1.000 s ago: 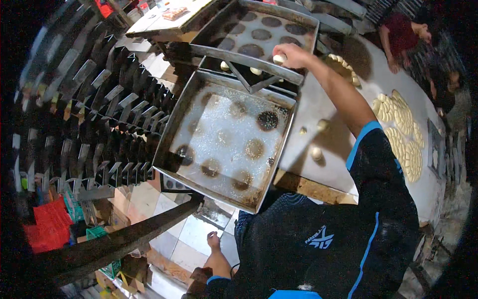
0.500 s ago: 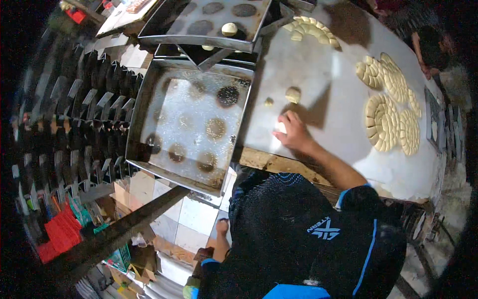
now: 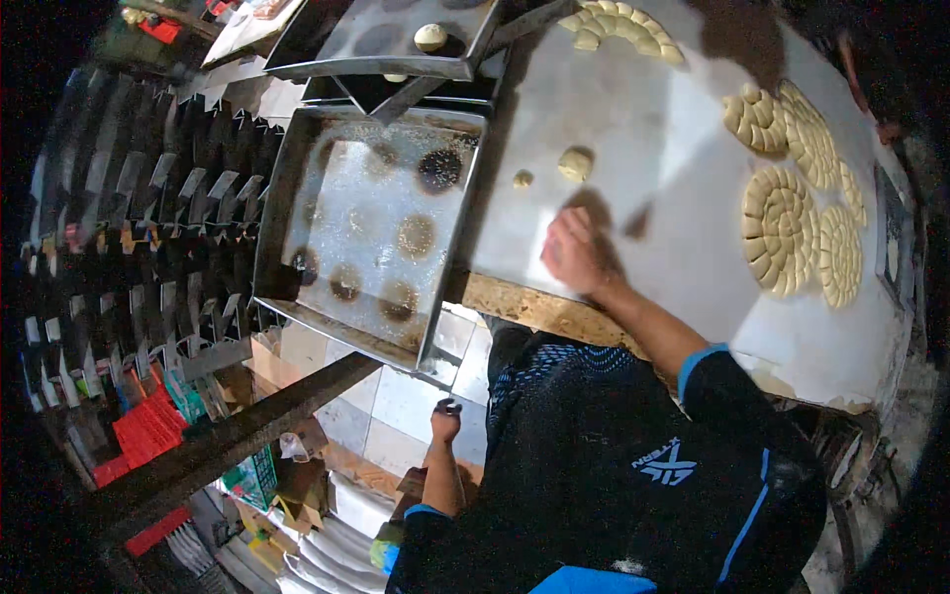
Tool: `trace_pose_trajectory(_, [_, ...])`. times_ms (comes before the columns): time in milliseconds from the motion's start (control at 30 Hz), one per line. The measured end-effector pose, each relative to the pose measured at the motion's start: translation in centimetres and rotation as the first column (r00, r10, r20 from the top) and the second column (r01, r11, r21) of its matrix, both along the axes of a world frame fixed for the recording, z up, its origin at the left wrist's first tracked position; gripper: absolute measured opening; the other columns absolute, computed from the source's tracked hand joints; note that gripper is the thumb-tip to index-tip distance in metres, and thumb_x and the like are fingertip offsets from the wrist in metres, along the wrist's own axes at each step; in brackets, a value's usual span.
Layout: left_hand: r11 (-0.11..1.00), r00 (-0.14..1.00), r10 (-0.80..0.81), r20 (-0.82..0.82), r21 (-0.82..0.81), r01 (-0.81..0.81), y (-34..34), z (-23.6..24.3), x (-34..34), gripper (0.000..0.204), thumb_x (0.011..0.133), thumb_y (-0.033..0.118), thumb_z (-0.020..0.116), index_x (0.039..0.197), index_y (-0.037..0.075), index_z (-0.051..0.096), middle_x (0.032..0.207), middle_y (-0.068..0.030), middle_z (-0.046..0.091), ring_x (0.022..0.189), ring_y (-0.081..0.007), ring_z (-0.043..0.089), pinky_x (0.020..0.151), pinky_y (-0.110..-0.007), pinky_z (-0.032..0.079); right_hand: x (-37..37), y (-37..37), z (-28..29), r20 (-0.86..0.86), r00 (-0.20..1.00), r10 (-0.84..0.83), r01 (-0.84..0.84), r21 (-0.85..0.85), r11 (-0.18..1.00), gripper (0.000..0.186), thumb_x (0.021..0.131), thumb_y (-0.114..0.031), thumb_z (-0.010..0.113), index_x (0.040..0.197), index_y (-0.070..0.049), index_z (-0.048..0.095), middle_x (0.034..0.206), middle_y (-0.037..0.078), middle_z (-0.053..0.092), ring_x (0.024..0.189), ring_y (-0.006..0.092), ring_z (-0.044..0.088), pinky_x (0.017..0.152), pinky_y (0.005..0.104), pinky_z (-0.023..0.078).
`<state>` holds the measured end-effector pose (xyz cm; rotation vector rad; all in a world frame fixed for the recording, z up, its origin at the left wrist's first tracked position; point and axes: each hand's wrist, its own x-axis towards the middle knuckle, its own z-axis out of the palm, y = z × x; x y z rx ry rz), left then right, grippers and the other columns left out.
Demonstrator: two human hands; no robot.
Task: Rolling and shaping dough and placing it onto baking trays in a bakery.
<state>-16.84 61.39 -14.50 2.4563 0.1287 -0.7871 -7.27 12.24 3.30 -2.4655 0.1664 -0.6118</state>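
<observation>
Over the pale worktop (image 3: 653,307), my right hand (image 3: 577,249) is closed in a cupped shape, its fingers curled down. The dough ball that showed under these fingers is now hidden by the hand. Just beyond lie a round dough ball (image 3: 575,164) and a much smaller dough piece (image 3: 522,179). My left hand (image 3: 445,424) hangs low beside my body, away from the worktop. It is closed around a small dark thing that I cannot make out.
Left of the worktop stands a metal baking tray (image 3: 346,332) with dark round marks. Another tray (image 3: 341,69) behind it holds a dough ball (image 3: 430,38). Coils of cut dough (image 3: 779,233) lie at the right, a dough strip (image 3: 623,28) farther back. Dark metal racking (image 3: 188,198) fills the left.
My right hand has turned, and the pale dough at its fingers is out of sight. My left hand has come further into view. The whole view has shifted slightly.
</observation>
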Motion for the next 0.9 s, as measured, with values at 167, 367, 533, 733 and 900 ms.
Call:
trace_pose_trajectory(167, [0.963, 0.958, -0.27, -0.098, -0.02, 0.27, 0.0, -2.9, -2.7, 0.038, 0.083, 0.036, 0.068, 0.107, 0.008, 0.062, 0.092, -0.0181, 0.068, 0.084, -0.032, 0.067, 0.072, -0.041, 0.052, -5.0, -3.6, -2.3, 0.023, 0.931, 0.365, -0.352, -0.215, 0.911, 0.011, 0.066, 0.001, 0.061, 0.073, 0.001, 0.053, 0.076, 0.018, 0.053, 0.082, 0.0314, 0.056, 0.071, 0.0458, 0.048])
trace_pose_trajectory(367, [0.856, 0.844, -0.469, 0.258, -0.102, 0.507, -2.6, 0.5, 1.5, 0.024, 0.083, 0.023, 0.069, 0.099, 0.007, 0.061, 0.068, -0.0082, 0.064, 0.064, -0.0258, 0.063, 0.061, -0.035, 0.051, 0.8, -2.7, -0.9, 0.032, 0.981, -0.191, 0.193, -0.083, 0.978, 0.009, 0.081, -0.008, 0.056, 0.083, 0.0, 0.053, 0.087, 0.017, 0.054, 0.085, 0.0341, 0.051, 0.075, 0.0467, 0.043])
trace_pose_trajectory(533, [0.739, 0.742, -0.666, -0.072, -0.196, 0.644, -5.3, 1.5, 5.8, 0.029, 0.087, 0.034, 0.064, 0.108, 0.014, 0.063, 0.084, -0.0154, 0.065, 0.08, -0.0288, 0.063, 0.071, -0.038, 0.051, -3.9, 0.9, -1.9, 0.122, 0.951, 0.283, -0.281, -0.032, 0.959, 0.012, 0.087, -0.01, 0.053, 0.082, -0.001, 0.059, 0.086, 0.015, 0.057, 0.088, 0.0335, 0.054, 0.083, 0.0442, 0.042])
trace_pose_trajectory(733, [0.816, 0.743, -0.543, -0.39, -0.453, 0.359, -19.7, 22.0, 10.5, 0.023, 0.095, 0.02, 0.054, 0.108, 0.001, 0.058, 0.086, -0.0056, 0.061, 0.081, -0.0129, 0.054, 0.07, -0.028, 0.046, -6.2, -5.8, 5.1, -0.532, 0.789, 0.309, 0.102, 0.609, 0.787, 0.016, 0.088, -0.015, 0.058, 0.087, 0.0, 0.063, 0.085, 0.01, 0.062, 0.087, 0.0288, 0.061, 0.074, 0.0415, 0.051])
trace_pose_trajectory(900, [0.744, 0.792, -0.609, -0.042, -0.378, 0.551, -25.4, 26.7, 13.2, 0.024, 0.091, 0.018, 0.061, 0.106, 0.0, 0.058, 0.077, -0.0094, 0.057, 0.072, -0.0149, 0.051, 0.067, -0.03, 0.044, -4.9, -2.0, 8.7, 0.159, 0.968, 0.196, -0.235, 0.292, 0.927, 0.02, 0.078, -0.004, 0.065, 0.096, 0.001, 0.058, 0.098, 0.017, 0.058, 0.087, 0.0317, 0.061, 0.075, 0.0379, 0.052])
